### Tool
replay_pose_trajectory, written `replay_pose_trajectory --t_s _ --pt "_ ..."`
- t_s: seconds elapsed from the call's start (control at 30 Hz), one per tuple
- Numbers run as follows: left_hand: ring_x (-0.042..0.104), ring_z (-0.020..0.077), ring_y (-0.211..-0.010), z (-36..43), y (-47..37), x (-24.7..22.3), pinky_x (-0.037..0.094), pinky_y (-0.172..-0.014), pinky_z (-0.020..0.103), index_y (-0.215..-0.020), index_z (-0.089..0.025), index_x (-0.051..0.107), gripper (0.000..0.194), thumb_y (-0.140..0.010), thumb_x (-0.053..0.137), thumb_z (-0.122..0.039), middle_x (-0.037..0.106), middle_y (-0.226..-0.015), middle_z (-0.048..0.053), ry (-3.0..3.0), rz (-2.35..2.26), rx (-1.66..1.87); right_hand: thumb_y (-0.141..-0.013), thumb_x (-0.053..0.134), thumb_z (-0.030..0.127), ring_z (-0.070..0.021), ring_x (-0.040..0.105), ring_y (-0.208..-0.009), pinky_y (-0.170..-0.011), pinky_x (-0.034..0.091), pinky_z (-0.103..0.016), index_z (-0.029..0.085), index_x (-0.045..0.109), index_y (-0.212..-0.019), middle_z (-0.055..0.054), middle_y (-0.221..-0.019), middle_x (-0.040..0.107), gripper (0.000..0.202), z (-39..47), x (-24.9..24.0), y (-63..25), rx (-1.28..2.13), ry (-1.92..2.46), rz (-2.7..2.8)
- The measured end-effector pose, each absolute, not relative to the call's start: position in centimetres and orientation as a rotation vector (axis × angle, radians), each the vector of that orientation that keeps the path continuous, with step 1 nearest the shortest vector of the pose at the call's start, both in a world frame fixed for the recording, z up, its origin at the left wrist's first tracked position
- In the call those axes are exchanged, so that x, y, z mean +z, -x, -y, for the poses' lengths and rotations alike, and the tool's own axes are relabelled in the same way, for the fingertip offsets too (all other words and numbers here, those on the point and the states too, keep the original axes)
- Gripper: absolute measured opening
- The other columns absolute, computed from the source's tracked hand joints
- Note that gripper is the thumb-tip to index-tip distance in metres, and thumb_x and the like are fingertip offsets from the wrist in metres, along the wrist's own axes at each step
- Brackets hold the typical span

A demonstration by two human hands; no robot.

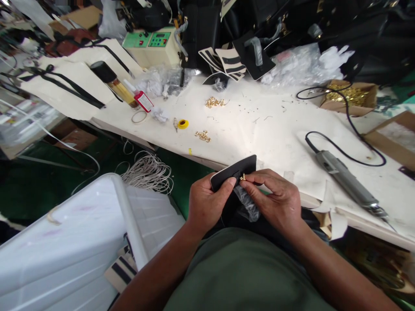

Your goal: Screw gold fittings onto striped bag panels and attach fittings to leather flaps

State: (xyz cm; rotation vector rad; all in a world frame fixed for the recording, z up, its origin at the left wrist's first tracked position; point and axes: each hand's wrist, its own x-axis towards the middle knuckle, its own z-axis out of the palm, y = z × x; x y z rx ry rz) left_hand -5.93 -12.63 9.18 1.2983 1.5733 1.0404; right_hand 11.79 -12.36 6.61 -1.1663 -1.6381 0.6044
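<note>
My left hand [210, 198] grips a black leather panel [235, 169], its thumb on the dark face. A plastic-wrapped piece [248, 203] hangs from the panel's lower side. Thumb and forefinger of my right hand [275, 194] pinch a small gold metal fitting [242, 177] against the panel by a black tab. Whether the fitting is seated in the panel I cannot tell. On the table in front lie a small group of gold fittings [203, 136] and a larger pile of gold fittings [215, 102].
A grey electric screwdriver [350, 177] with a black cord lies right, below a carton of gold hardware [350, 97]. Yellow tape [183, 124], a red bottle [143, 101] and striped panels [228, 62] stand farther back. A white bin [123, 194] is at my left.
</note>
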Motion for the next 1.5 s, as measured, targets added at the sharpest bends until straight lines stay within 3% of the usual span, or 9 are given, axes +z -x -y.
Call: replay_pose_trajectory --t_s 0.33,0.83,1.13,1.37,1.5 --pt "0.064 0.0146 -0.073 13.0 5.8 9.5 0.05 -0.067 0.022 -0.089 -0.016 0.081 0.022 -0.088 0.075 -0.037 0.076 -0.078 -0.001 -1.287 -1.536 1.093 -0.091 0.077 0.016 -0.0138 0.07 -0.079 -0.075 0.056 -0.026 0.024 0.076 -0.092 0.001 -0.089 0.076 0.008 12.7 6.8 -11.0 0.787 1.117 1.46" --pt "0.064 0.011 -0.071 13.7 5.1 10.1 0.05 -0.07 0.021 -0.093 -0.018 0.078 0.012 -0.094 0.069 -0.026 0.075 -0.081 -0.002 -1.563 -1.49 1.134 -0.093 0.073 0.015 -0.0183 0.073 -0.081 -0.074 0.057 -0.032 0.02 0.074 -0.1 -0.005 -0.092 0.078 0.009 13.0 7.3 -11.7 0.343 1.106 1.791" --pt "0.066 0.0116 -0.074 14.2 4.3 9.1 0.051 -0.072 0.021 -0.094 -0.018 0.076 0.011 -0.095 0.067 -0.024 0.076 -0.086 0.0 -1.589 -1.505 1.193 -0.096 0.07 0.014 -0.0193 0.073 -0.083 -0.075 0.058 -0.034 0.019 0.074 -0.105 -0.007 -0.097 0.079 0.011 12.7 6.5 -11.8 0.268 1.127 1.835" --pt "0.068 0.0141 -0.079 14.2 3.9 9.0 0.052 -0.074 0.023 -0.098 -0.018 0.077 0.013 -0.095 0.068 -0.027 0.077 -0.091 0.002 -1.525 -1.477 1.221 -0.094 0.075 0.018 -0.0174 0.075 -0.083 -0.078 0.058 -0.031 0.02 0.073 -0.098 -0.004 -0.094 0.08 0.005 12.9 6.4 -11.4 0.205 1.211 1.672" --pt "0.068 0.0152 -0.081 14.4 3.7 9.0 0.052 -0.076 0.024 -0.097 -0.018 0.076 0.015 -0.096 0.067 -0.029 0.076 -0.092 0.002 -1.48 -1.467 1.238 -0.094 0.073 0.013 -0.0177 0.075 -0.086 -0.079 0.058 -0.032 0.021 0.075 -0.102 -0.003 -0.097 0.081 0.012 12.9 6.6 -11.4 0.21 1.13 1.718"
